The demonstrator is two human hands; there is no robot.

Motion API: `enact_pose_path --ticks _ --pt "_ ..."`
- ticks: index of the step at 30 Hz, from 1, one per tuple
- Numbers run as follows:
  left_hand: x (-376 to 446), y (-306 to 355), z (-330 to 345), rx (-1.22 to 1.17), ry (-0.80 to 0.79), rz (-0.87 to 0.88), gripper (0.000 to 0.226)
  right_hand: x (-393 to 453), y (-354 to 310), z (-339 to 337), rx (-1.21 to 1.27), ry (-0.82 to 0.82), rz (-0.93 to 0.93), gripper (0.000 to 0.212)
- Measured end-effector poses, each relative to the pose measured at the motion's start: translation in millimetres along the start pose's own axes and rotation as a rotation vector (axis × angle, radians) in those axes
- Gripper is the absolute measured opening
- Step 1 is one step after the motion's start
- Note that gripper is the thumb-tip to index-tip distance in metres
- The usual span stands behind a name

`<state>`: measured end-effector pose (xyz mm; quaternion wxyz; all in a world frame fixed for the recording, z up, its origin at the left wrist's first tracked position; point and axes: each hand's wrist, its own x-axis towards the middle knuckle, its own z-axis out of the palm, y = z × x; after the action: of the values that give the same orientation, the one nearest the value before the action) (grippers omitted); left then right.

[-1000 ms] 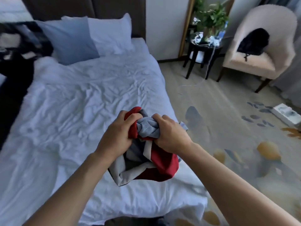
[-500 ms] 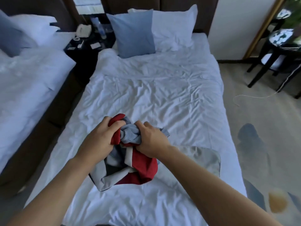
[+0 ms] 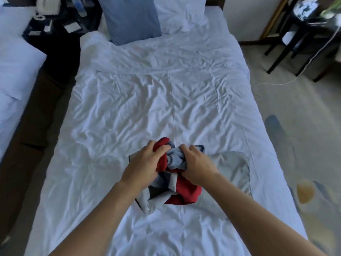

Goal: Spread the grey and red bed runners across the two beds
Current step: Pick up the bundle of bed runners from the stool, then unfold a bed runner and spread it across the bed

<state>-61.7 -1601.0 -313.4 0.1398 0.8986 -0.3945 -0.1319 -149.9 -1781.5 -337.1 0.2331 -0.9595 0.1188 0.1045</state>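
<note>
Compared with a moment ago the view has swung left and dropped, so the bed [image 3: 166, 100] now sits square in the middle and the armchair from earlier is gone off the right edge; the hands and the bundle look about the same as before. The person's left hand [image 3: 143, 168] and right hand [image 3: 196, 166] are both clamped around a scrunched-up grey and red bed runner [image 3: 177, 183], fingers curled tight into the cloth, knuckles up. The left hand has mostly the red part, the right hand has a grey wad bunched between thumb and fingers. The bundle hangs over the lower half of the bed, and its loose grey and red folds droop down below the hands.

Just behind and right of the bundle there's a grey cushion [image 3: 234, 174] lying flat on the wrinkled white duvet. Up at the head end a blue pillow [image 3: 131, 19] leans against a white pillow [image 3: 177, 13]. A second bed [image 3: 13, 67] shows at the left edge, with a dark nightstand [image 3: 60, 39] between the two, cluttered with small stuff too blurry to name. On the right, a black side table [image 3: 302, 34] stands on the carpet with a white cable [image 3: 304, 69] trailing down from it.
</note>
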Motion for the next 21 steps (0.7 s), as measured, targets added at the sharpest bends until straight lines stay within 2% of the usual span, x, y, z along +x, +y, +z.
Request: enact_pose_path --ticks 7,12,14,18,21 --pt "50.0 24.3 76.0 -0.012 -0.116 0.061 0.07 -4.6 77.6 23.0 -0.124 -0.082 0.177 0.046" --pt "74.0 18.5 152.1 0.062 -0.195 0.03 0.084 16.3 120.7 77.1 -0.219 -0.116 0.247 0.053" --pt "83.5 11.6 179.8 0.062 -0.203 -0.035 0.099 30.2 134.4 100.9 -0.218 -0.112 0.248 0.062" --pt "97.5 -4.9 231.5 0.096 -0.218 -0.151 0.12 55.6 155.6 149.6 -0.196 -0.17 0.23 0.1" --pt "92.7 -17.4 270.6 0.135 -0.262 -0.159 0.121 57.6 167.0 186.7 -0.214 -0.176 0.22 0.103"
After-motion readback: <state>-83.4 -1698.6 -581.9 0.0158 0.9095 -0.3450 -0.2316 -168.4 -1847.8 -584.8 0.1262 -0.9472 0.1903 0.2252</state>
